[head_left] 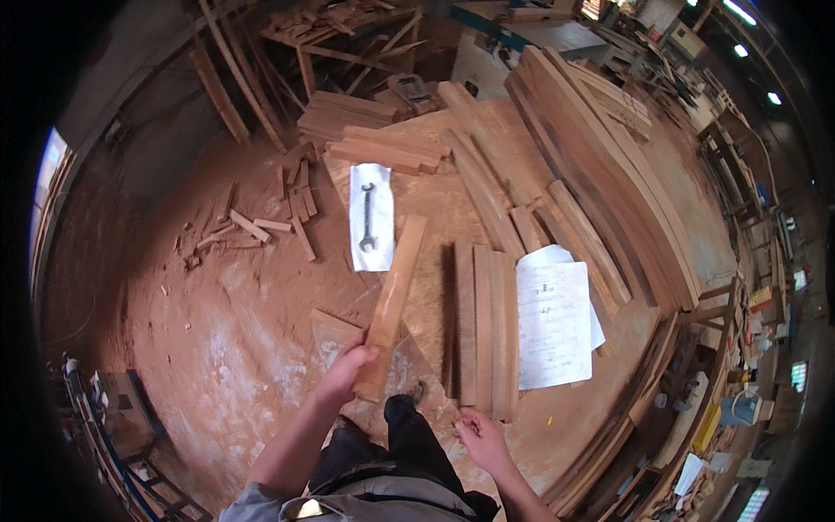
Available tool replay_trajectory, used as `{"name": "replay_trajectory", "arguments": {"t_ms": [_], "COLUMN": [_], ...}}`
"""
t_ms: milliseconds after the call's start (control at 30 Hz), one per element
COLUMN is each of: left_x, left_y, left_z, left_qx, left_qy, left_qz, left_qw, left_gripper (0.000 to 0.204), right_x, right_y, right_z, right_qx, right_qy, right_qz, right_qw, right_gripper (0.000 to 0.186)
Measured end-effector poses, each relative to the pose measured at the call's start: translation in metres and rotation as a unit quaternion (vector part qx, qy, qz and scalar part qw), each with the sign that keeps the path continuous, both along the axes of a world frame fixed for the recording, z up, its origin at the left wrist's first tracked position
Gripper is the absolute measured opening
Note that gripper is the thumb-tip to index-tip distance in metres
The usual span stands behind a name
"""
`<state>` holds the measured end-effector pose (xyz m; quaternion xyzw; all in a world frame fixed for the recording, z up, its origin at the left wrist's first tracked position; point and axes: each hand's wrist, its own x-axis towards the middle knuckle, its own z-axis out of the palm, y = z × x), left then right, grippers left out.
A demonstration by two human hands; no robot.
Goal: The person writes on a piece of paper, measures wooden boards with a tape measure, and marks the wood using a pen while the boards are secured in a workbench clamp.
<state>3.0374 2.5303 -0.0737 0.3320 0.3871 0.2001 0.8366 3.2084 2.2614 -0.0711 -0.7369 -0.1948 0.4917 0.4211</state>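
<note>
1. Left hand (350, 367) grips a wooden strip (396, 296) by its near end, fingers mostly hidden.
2. Its long axis points away, slightly right, over the table (442, 219).
3. Right hand (484, 438) half-curled beside boards (489, 335); cannot tell if holding.

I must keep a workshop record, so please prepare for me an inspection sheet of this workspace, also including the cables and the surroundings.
Surface: brown tabletop, partly covered.
Work pieces: board, held; strips side by side; papers beside them; wrench on a white sheet.
Clutter: wood scraps on the dusty floor, left.
Fingers: left fingers grip the board's near end; right fingers are by the strips' near ends, contact unclear.
Cables: nothing clearly seen.
Surroundings: long boards at right; lit lamps at upper right.
</note>
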Motion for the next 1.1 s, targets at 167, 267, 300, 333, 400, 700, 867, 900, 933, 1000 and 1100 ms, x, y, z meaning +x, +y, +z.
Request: {"name": "replay_trajectory", "arguments": {"t_ms": [167,267,300,333,400,700,867,900,933,1000,1100], "left_x": [-0.118,-0.19,-0.221,-0.25,-0.297,-0.497,-0.576,-0.591,-0.605,-0.634,-0.678], "left_y": [-0.047,-0.07,-0.08,-0.09,-0.106,-0.185,-0.223,-0.228,-0.232,-0.239,-0.24], "left_z": [0.042,0.062,0.054,0.049,0.058,0.091,0.106,0.107,0.11,0.109,0.113], "left_qx": [-0.21,-0.221,-0.229,-0.237,-0.122,0.27,0.375,0.365,0.354,0.332,0.307], "left_qy": [-0.079,-0.152,-0.164,-0.176,-0.104,0.305,0.558,0.576,0.593,0.628,0.666], "left_qz": [0.088,0.107,0.126,0.144,0.168,0.219,0.225,0.234,0.243,0.251,0.279], "left_qw": [0.971,0.957,0.951,0.945,0.973,0.887,0.705,0.693,0.681,0.658,0.619], "left_gripper": [0.071,0.079,0.082,0.086,0.088,0.092,0.092,0.093,0.095,0.099,0.099], "right_x": [-0.037,-0.088,-0.111,-0.136,-0.192,-0.471,-0.605,-0.63,-0.653,-0.696,-0.762], "right_y": [0.078,0.125,0.134,0.143,0.153,0.185,0.2,0.199,0.199,0.202,0.214], "right_z": [0.007,0.031,0.033,0.037,0.039,0.063,0.063,0.068,0.071,0.061,0.059], "right_qx": [0.037,0.063,0.064,0.068,0.068,0.081,-0.079,-0.094,-0.108,-0.124,-0.156], "right_qy": [-0.068,0.02,0.054,0.075,0.125,0.311,0.444,0.444,0.443,0.448,0.466], "right_qz": [0.121,0.142,0.145,0.155,0.186,0.348,0.264,0.282,0.3,0.339,0.375], "right_qw": [0.99,0.988,0.986,0.983,0.972,0.881,0.852,0.845,0.838,0.818,0.786], "right_gripper": [0.04,0.041,0.042,0.043,0.047,0.054,0.044,0.046,0.048,0.053,0.057]}}
